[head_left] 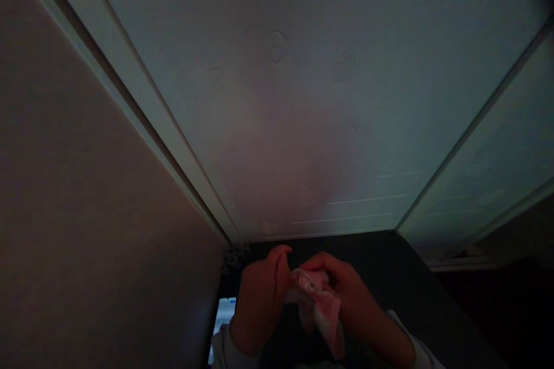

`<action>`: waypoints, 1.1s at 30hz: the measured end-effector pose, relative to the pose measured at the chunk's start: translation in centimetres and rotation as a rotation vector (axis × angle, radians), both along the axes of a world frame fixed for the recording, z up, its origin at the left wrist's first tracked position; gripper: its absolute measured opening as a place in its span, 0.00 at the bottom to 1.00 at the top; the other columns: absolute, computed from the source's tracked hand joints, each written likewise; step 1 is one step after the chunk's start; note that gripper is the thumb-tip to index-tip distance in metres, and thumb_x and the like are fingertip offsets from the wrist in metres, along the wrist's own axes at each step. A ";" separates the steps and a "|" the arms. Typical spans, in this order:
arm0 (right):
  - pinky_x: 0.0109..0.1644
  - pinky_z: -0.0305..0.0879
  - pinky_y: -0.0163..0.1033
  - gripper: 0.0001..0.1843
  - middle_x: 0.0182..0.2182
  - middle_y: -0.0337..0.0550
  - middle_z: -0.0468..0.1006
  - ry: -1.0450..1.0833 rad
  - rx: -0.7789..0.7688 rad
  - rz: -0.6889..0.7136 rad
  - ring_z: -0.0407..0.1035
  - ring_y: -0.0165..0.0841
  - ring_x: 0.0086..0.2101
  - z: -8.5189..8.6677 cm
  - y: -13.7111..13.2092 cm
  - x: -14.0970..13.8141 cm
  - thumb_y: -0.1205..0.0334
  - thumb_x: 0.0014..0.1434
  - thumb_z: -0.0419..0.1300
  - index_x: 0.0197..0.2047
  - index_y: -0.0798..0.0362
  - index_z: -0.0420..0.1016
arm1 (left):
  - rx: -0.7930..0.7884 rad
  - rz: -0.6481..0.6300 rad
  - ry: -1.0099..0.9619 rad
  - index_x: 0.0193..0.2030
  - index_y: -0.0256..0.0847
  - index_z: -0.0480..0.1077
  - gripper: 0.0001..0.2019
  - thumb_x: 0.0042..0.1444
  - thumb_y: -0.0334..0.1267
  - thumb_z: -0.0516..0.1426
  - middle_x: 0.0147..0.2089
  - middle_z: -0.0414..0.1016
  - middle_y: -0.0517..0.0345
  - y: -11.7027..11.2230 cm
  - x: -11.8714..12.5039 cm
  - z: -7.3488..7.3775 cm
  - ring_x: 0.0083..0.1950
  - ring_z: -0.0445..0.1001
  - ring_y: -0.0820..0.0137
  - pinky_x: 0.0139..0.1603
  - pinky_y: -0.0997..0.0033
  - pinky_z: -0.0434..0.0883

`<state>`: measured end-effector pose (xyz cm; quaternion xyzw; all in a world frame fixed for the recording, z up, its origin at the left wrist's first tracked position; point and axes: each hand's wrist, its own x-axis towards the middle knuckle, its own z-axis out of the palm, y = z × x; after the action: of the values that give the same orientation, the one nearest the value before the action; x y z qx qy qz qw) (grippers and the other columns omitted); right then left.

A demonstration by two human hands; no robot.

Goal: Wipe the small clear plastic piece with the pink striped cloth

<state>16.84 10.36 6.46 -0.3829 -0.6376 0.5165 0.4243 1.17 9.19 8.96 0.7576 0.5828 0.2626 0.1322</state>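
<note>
Low in the dim view, my left hand (261,300) and my right hand (348,300) come together over a crumpled pink and white cloth (318,305). Both hands pinch its upper part, and the rest hangs down between them. The light is too poor to show whether it is a sock, a small towel or another soft item. Pale sleeves (223,349) cover my wrists.
A lit phone screen (224,314) lies just left of my left hand on a dark surface (415,277). A beige wall (99,155) rises at the left, and pale panelled doors (294,98) stand ahead and to the right.
</note>
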 end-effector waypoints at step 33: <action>0.27 0.57 0.32 0.09 0.23 0.35 0.62 0.202 0.287 -0.171 0.59 0.28 0.25 -1.1 -0.2 -1.6 0.66 0.47 0.61 0.23 0.52 0.62 | 0.015 0.058 -0.301 0.36 0.41 0.68 0.14 0.59 0.36 0.42 0.28 0.72 0.59 -1.2 0.0 0.8 0.28 0.69 0.72 0.31 0.75 0.61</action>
<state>15.25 10.11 5.33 -0.3176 -0.6240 0.4183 0.5786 1.19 8.00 9.76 0.6935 0.5758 0.3815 0.2047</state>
